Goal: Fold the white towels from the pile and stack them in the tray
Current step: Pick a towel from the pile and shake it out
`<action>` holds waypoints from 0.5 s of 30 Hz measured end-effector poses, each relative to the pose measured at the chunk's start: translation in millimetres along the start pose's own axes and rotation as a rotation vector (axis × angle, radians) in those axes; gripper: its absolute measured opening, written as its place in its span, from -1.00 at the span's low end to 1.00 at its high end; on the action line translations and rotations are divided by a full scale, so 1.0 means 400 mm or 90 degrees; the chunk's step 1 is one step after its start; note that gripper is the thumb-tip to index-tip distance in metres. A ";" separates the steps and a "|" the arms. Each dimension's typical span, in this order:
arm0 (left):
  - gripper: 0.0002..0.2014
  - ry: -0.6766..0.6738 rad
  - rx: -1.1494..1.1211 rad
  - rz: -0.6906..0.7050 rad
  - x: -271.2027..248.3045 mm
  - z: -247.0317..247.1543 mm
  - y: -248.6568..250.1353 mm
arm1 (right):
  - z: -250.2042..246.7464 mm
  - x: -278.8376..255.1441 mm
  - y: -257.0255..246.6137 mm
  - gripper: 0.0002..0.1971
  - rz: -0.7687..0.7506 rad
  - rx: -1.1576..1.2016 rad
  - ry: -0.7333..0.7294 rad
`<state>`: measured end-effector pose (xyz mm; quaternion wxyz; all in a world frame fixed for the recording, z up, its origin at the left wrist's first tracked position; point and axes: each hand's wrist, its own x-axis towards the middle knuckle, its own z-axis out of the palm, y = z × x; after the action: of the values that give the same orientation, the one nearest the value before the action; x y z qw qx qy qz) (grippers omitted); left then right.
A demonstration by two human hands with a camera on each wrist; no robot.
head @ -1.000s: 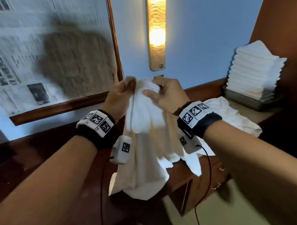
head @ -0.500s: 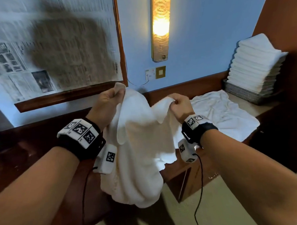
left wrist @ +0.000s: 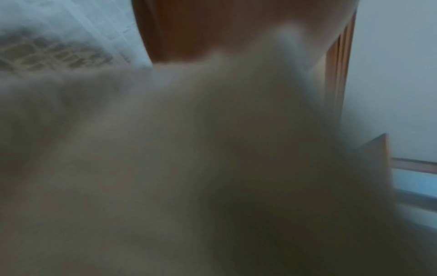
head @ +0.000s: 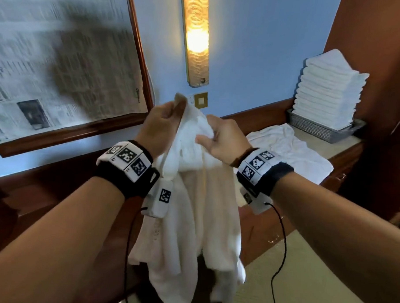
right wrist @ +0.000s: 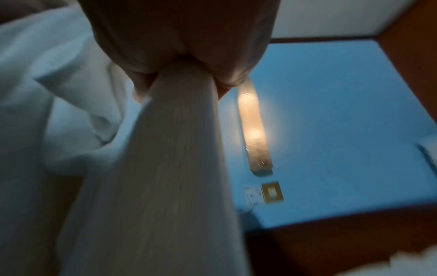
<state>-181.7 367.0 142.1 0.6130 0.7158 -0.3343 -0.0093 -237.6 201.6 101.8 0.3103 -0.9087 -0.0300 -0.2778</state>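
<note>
While both hands are raised in front of the chest, the towel [head: 193,220] hangs between them with its long axis running straight down, the loose bottom edge bunched well below the wrists. The left hand [head: 158,128] pinches 1 top corner, which sticks up above its curled fingers; the right hand [head: 223,141] is curled round a gathered part of the upper edge, and the right wrist view shows cloth squeezed into a narrow rope where it leaves that hand. The 2 grips sit near each other, so the top edge sags in folds rather than lying taut, and I judge the towel is not yet opened out flat.

What the next move turns on, as I read it, is the line between the 2 hands: the top edge has to run level, side to side, before any fold can be made square. The right hand seems the 1 to travel, sliding outward along the edge toward the far corner.

More unfolded towels [head: 286,147] lie on the counter [head: 313,137] to the right, close to the right forearm. Beyond them the tray [head: 317,128] stands at the counter's far right end with a tall stack of folded towels [head: 327,90] in it, nearer the right hand than the left.
</note>
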 end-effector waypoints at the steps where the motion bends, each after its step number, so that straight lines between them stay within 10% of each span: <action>1: -0.33 0.008 0.018 0.003 0.002 0.009 0.007 | 0.007 -0.011 0.022 -0.88 0.029 0.023 0.010; 4: -0.26 0.050 0.022 -0.022 0.011 0.015 0.022 | 0.040 -0.044 0.116 -0.64 0.113 0.071 0.003; 10: -0.60 0.171 0.020 -0.058 -0.019 -0.020 0.019 | 0.076 -0.139 0.316 -0.79 0.273 0.019 -0.109; 15: -0.64 0.140 -0.218 -0.175 -0.076 -0.016 -0.034 | 0.058 -0.050 0.222 -0.71 0.180 0.243 0.008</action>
<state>-196.2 387.8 119.7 0.7511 0.6369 -0.1587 -0.0708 -223.2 145.9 27.7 0.5123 -0.8271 0.0475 -0.2264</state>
